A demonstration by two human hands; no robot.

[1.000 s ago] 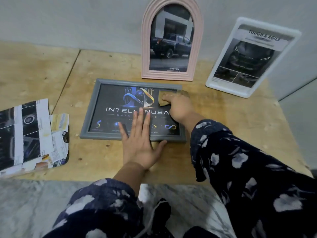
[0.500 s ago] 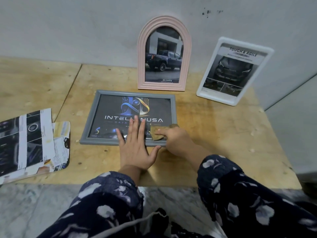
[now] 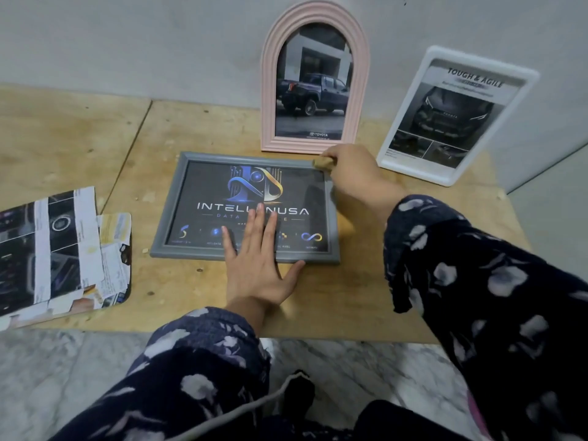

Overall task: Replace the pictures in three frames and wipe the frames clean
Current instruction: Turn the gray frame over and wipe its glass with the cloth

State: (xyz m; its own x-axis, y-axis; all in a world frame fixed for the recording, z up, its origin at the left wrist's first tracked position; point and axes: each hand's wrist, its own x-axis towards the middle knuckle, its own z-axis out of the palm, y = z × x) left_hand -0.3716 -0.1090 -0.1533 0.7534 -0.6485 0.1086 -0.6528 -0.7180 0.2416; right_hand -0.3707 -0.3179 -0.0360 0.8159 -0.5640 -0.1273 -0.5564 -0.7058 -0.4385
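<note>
Loose prints [image 3: 60, 249]: at your far left, a small stack of cut-out pictures lies flat on the wooden board [image 3: 95, 135], overlapping one another and reaching past the left edge of view; they sit well apart from the frames.

Grey frame [image 3: 165, 230]: it lies flat on the board, near the middle, with a dark "INTELLINUSA" picture under the glass. It is in front of the pink frame and close to it.

Left hand [image 3: 257, 268]: your palm rests on the board at the grey frame's near edge, and your straight, spread fingers press flat across the lower rail and onto the glass. Nothing is gripped; the hand only bears down on the frame.

Pink arched frame [image 3: 270, 90]: it stands upright against the wall behind the grey frame and shows a dark pickup truck with a Toyota mark at the bottom.

Cloth [image 3: 323, 162]: a small tan piece, mostly hidden by your fingers, touches the far right corner of the grey frame.

Right hand [image 3: 353, 176]: your fingers are curled around the cloth, holding it against that corner, with your wrist crossing the frame's right rail.

White frame [image 3: 413, 122]: it leans tilted back at the wall, to the right of the pink frame, with a "TOUGH & AGILE" car picture inside. Your right hand is just in front of its lower left corner; contact cannot be told.
</note>
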